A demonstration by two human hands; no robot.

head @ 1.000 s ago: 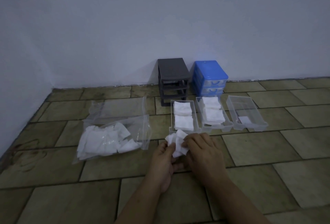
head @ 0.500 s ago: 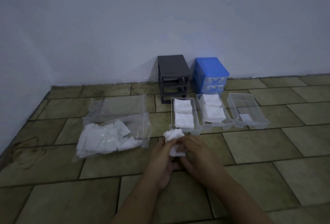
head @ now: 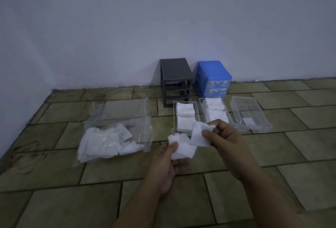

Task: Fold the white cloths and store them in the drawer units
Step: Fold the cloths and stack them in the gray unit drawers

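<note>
A white cloth (head: 189, 143) is spread between my two hands above the tiled floor. My left hand (head: 166, 164) pinches its lower left part and my right hand (head: 224, 139) pinches its upper right corner. Behind it stand three clear drawers pulled out on the floor: the left drawer (head: 175, 116) and the middle drawer (head: 202, 108) hold folded white cloths, and the right drawer (head: 254, 111) holds only a small white piece. A dark grey drawer frame (head: 175, 80) and a blue drawer unit (head: 212, 77) stand against the wall.
A clear plastic bag (head: 116, 133) with several loose white cloths lies on the floor to the left. A white wall (head: 163, 18) closes the back and left side. Bare floor tiles (head: 291, 155) stretch to the right and toward me.
My hands have drawn apart and lifted a little, opening the bunched cloth out between them. Drawers, units and bag have not moved.
</note>
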